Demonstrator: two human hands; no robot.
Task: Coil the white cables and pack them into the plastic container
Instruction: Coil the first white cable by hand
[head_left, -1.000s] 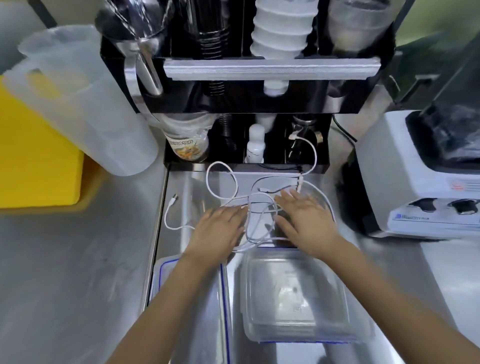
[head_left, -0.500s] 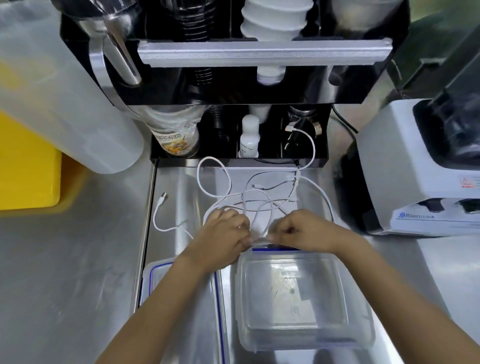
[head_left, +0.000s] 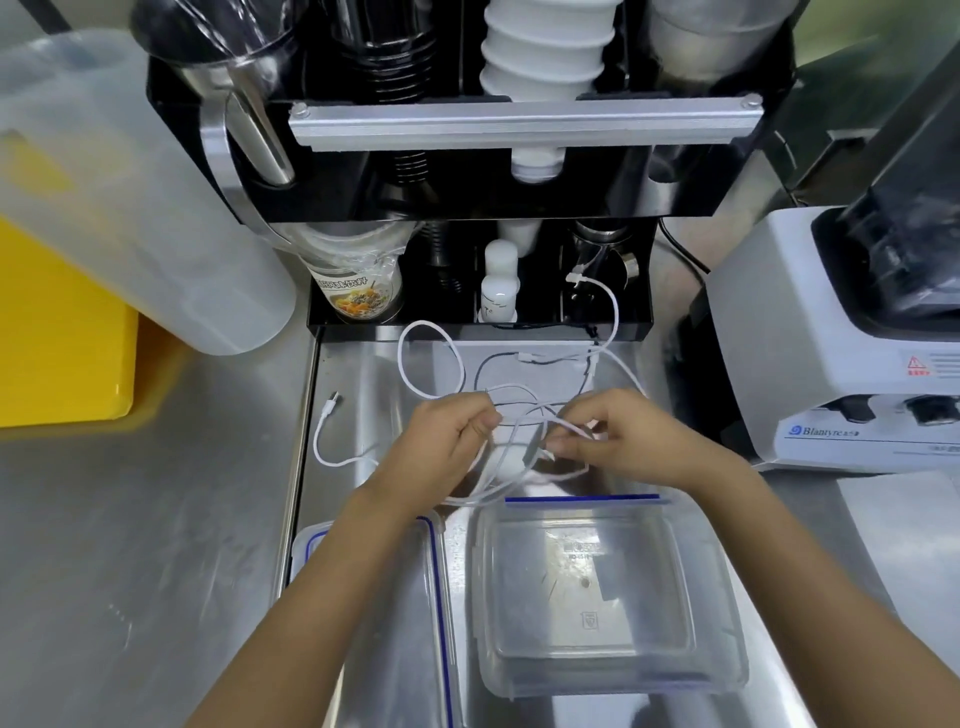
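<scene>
White cables (head_left: 511, 410): tangled, count unclear, bunched between your fingers, loops trailing beyond them. Left hand (head_left: 451, 441) and right hand (head_left: 621, 439) both pinch strands. One plastic container (head_left: 605, 597) open just behind your right fingers, one lid (head_left: 374, 597) under your left forearm, partly hidden. Counter (head_left: 156, 545) bare left.

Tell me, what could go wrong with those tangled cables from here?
1. The white cables are tangled between both hands; pulling could tighten a knot.
2. One cable end lies up in the black rack and may snag there.
3. The loose plug at the left could drag across the counter.
</scene>
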